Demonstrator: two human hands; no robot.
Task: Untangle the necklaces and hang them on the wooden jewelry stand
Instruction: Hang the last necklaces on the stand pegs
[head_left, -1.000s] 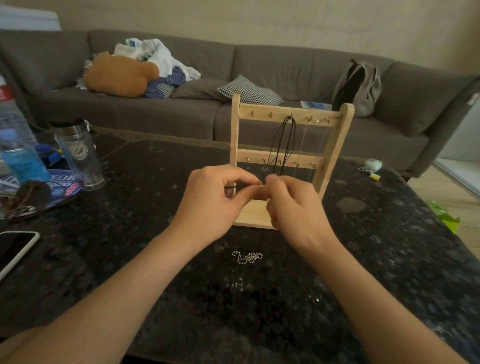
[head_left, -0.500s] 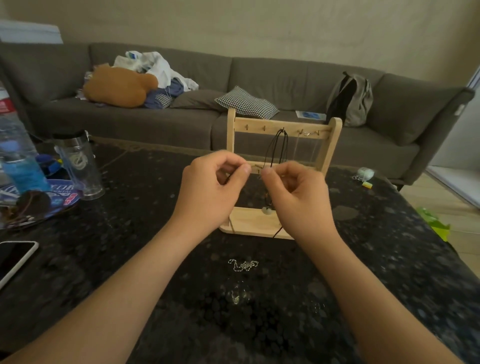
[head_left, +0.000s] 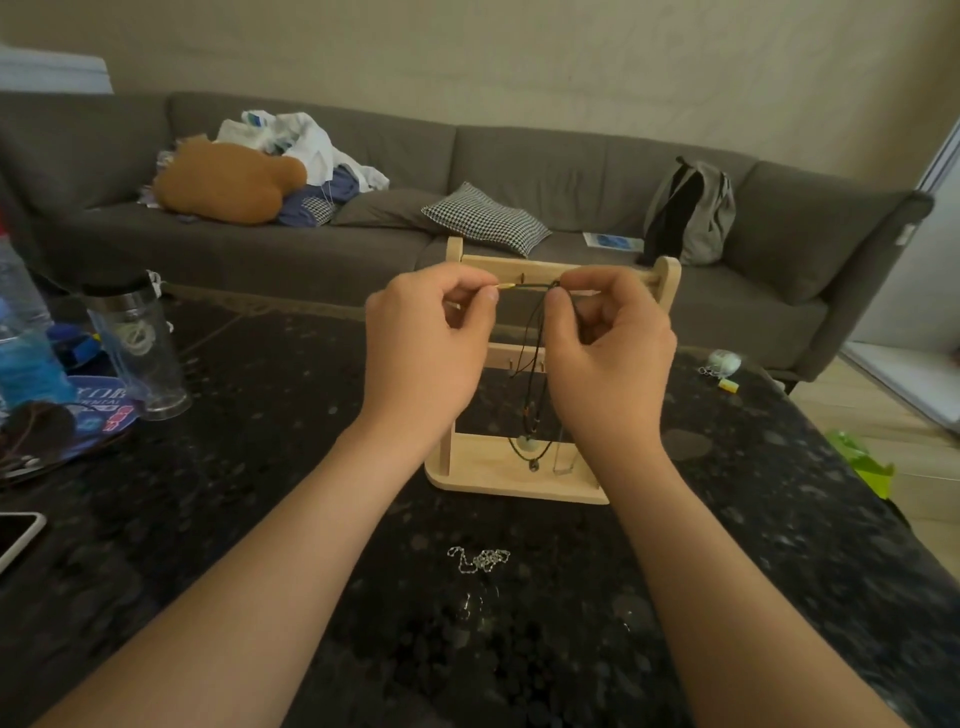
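The wooden jewelry stand (head_left: 498, 470) stands upright on the dark table (head_left: 270, 483), just behind my hands. A black cord necklace (head_left: 535, 364) with a pale bead hangs down in front of the stand. My left hand (head_left: 426, 343) pinches a thin gold-tipped end of a necklace at the height of the stand's top bar. My right hand (head_left: 608, 348) pinches the cord close by, thumb against fingertip. A tangled silver chain (head_left: 480, 558) lies loose on the table in front of the stand.
A clear tumbler (head_left: 140, 353), a blue water bottle (head_left: 23, 338) and a plate (head_left: 67, 431) crowd the left side, with a phone (head_left: 15, 535) at the left edge. Small items (head_left: 724, 366) lie at the far right. A grey sofa (head_left: 571, 171) stands behind.
Both hands have risen from the stand's lower bar to its top bar, still pinching the necklace between them. The view has tipped down slightly.
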